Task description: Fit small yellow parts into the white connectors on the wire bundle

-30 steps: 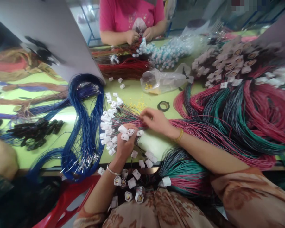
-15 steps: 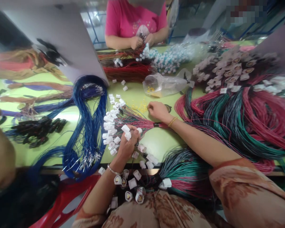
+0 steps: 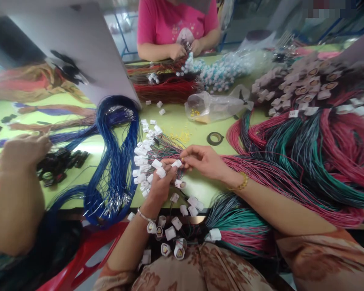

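Note:
My left hand (image 3: 162, 186) is closed around white plastic connectors; one connector (image 3: 176, 163) sticks out by the thumb, facing right. My right hand (image 3: 206, 162) pinches a tiny yellow piece (image 3: 182, 159) right beside that connector's end. Whether the piece touches the connector I cannot make out. Beneath and behind my hands lies a bundle of pink, green and black wires (image 3: 242, 165), its white connectors (image 3: 141, 161) gathered at the left end. Small yellow pieces (image 3: 179, 136) are scattered just beyond the bundle. More white connectors (image 3: 170, 233) hang over the table's front edge near my lap.
A clear bag (image 3: 210, 107) with yellow pieces and a black tape roll (image 3: 215, 138) lie behind my right hand. Blue wires (image 3: 109, 153) and black connectors (image 3: 60, 165) are on the left, near a co-worker's arm (image 3: 20, 194). Opposite sits a person in a pink shirt (image 3: 177, 24).
My right hand has come from the scattered yellow pieces back toward me, to the connector in my left hand. The neighbour's arm on the left has reached farther into view.

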Demonstrator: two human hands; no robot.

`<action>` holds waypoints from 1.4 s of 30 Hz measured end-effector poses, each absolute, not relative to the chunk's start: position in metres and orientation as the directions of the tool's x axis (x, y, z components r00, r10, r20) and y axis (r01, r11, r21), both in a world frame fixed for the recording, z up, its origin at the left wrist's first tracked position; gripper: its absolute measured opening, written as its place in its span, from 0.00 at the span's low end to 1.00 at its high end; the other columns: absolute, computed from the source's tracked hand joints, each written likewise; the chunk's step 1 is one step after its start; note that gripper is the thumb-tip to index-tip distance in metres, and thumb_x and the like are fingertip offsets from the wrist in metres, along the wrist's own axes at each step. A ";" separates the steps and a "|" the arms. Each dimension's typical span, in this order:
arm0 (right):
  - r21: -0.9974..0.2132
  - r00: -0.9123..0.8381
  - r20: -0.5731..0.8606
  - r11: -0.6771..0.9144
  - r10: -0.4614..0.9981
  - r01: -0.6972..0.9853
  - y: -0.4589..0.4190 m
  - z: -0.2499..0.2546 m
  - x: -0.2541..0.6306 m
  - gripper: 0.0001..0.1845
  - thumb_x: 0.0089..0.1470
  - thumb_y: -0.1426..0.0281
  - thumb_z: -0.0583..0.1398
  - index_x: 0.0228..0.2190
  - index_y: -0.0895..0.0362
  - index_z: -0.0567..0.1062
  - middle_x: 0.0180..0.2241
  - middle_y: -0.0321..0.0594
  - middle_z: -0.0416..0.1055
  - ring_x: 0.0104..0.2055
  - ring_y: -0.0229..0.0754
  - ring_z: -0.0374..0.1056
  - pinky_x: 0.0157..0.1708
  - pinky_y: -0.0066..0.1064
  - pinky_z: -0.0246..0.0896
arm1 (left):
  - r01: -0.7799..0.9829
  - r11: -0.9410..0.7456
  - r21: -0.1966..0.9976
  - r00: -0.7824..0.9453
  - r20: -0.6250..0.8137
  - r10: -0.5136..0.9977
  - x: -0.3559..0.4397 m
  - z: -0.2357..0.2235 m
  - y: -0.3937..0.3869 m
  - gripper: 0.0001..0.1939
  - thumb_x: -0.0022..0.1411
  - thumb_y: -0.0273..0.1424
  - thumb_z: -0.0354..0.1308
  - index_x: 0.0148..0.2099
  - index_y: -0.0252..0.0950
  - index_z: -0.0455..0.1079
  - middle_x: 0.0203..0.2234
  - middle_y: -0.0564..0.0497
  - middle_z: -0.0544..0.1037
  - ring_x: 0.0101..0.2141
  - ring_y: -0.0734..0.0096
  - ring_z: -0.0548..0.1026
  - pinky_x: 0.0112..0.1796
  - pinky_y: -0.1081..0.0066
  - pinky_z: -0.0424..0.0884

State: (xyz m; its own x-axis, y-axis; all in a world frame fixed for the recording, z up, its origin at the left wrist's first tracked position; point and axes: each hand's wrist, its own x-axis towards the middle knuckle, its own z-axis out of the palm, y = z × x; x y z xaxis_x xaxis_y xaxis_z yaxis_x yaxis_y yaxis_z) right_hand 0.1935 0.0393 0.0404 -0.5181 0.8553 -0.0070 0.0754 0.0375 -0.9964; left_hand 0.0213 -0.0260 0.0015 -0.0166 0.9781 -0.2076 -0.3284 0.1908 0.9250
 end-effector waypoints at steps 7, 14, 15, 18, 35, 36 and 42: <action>-0.791 -0.500 0.370 0.548 0.783 0.273 0.029 0.038 0.187 0.07 0.62 0.72 0.55 0.33 0.55 0.73 0.35 0.41 0.74 0.38 0.40 0.69 0.40 0.33 0.65 | -0.364 0.173 0.915 -0.040 -0.201 0.979 0.021 0.000 -0.026 0.20 0.52 0.41 0.72 0.42 0.37 0.72 0.30 0.53 0.78 0.29 0.73 0.71 0.32 0.71 0.66; -0.812 -0.462 0.325 0.494 0.825 0.312 0.023 0.037 0.184 0.03 0.60 0.72 0.56 0.35 0.54 0.64 0.27 0.33 0.70 0.26 0.35 0.65 0.29 0.28 0.59 | -0.384 0.138 0.913 -0.087 -0.185 0.979 0.023 0.000 -0.025 0.19 0.50 0.39 0.74 0.40 0.36 0.74 0.30 0.52 0.80 0.29 0.72 0.74 0.33 0.71 0.69; -0.813 -0.452 0.330 0.493 0.828 0.310 0.022 0.036 0.184 0.04 0.60 0.72 0.56 0.36 0.54 0.63 0.27 0.33 0.70 0.26 0.35 0.65 0.29 0.28 0.59 | -0.382 0.130 0.915 -0.097 -0.179 0.979 0.024 -0.001 -0.025 0.19 0.50 0.39 0.74 0.40 0.36 0.74 0.30 0.52 0.80 0.29 0.72 0.75 0.33 0.71 0.69; -0.823 -0.428 0.339 0.484 0.838 0.297 0.020 0.036 0.183 0.05 0.60 0.72 0.55 0.37 0.53 0.61 0.29 0.35 0.71 0.28 0.36 0.67 0.29 0.28 0.60 | -0.395 0.118 0.911 -0.122 -0.179 0.976 0.023 -0.004 -0.025 0.19 0.50 0.38 0.75 0.40 0.36 0.74 0.28 0.52 0.80 0.29 0.72 0.75 0.32 0.71 0.69; -0.720 -0.481 0.287 0.518 0.828 0.462 -0.007 0.029 0.170 0.18 0.62 0.74 0.49 0.52 0.58 0.67 0.35 0.45 0.80 0.29 0.41 0.72 0.28 0.30 0.59 | -0.045 0.032 0.998 -0.342 -0.046 0.938 0.025 -0.007 -0.029 0.09 0.55 0.33 0.67 0.38 0.36 0.75 0.30 0.50 0.81 0.31 0.66 0.77 0.37 0.66 0.71; -0.716 -0.487 0.271 0.512 0.830 0.475 -0.005 0.029 0.171 0.17 0.63 0.73 0.50 0.51 0.58 0.69 0.34 0.44 0.80 0.29 0.42 0.72 0.28 0.30 0.58 | -0.007 0.038 0.999 -0.328 -0.038 0.944 0.025 -0.006 -0.028 0.09 0.56 0.34 0.67 0.38 0.36 0.75 0.30 0.50 0.80 0.31 0.66 0.77 0.37 0.65 0.71; -0.615 -0.366 0.142 0.372 0.920 0.695 0.068 0.028 0.200 0.10 0.61 0.74 0.56 0.37 0.59 0.78 0.39 0.45 0.81 0.39 0.44 0.74 0.40 0.32 0.63 | 0.132 -0.028 0.991 -0.164 0.050 0.985 0.029 0.003 -0.024 0.10 0.64 0.38 0.60 0.35 0.36 0.71 0.30 0.49 0.75 0.35 0.66 0.72 0.40 0.65 0.68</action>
